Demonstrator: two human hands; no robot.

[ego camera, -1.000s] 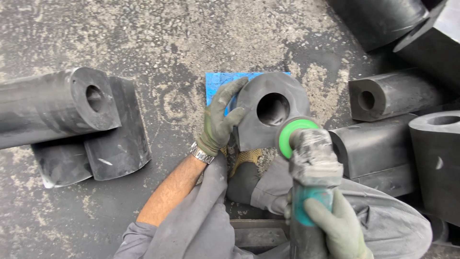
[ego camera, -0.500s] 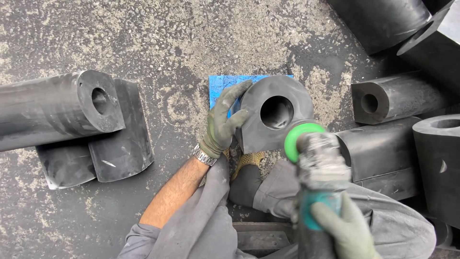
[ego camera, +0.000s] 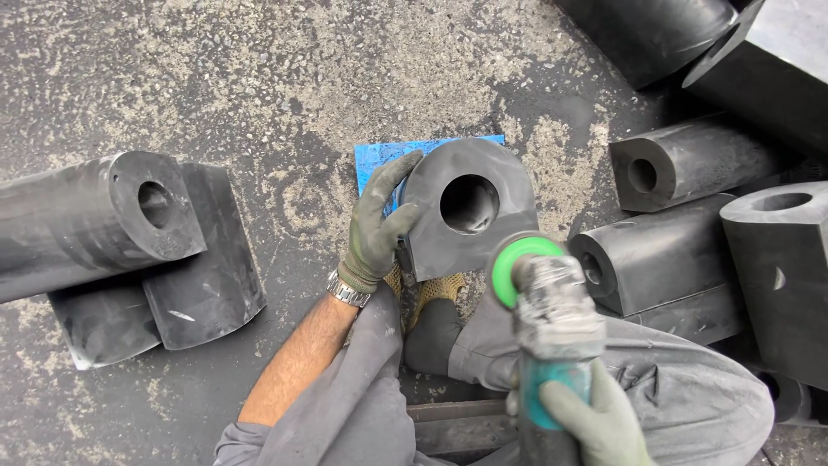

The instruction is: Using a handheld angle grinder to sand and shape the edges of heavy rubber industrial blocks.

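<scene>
So the left hand (ego camera: 373, 233) in its green glove has its fingers (ego camera: 398, 173) curled over the left edge of a black rubber block (ego camera: 466, 211) with a round hole through it, gripping it and holding it up on edge, on a blue mat (ego camera: 373, 160) on the gritty floor (ego camera: 259, 78), right in front of the knees. The right hand (ego camera: 604, 423), gloved too, has its fingers wrapped around the body of a dusty grinder (ego camera: 552, 319), whose green disc (ego camera: 516, 266) sits just at the block's lower right edge. I'd guess that block is heavy, dense and a bit grippy, not fragile, so the outer rim or the hole is the place to hold. More of the same black blocks (ego camera: 673, 259) are piled to the right, and a long one (ego camera: 95, 220) lies on the left
</scene>
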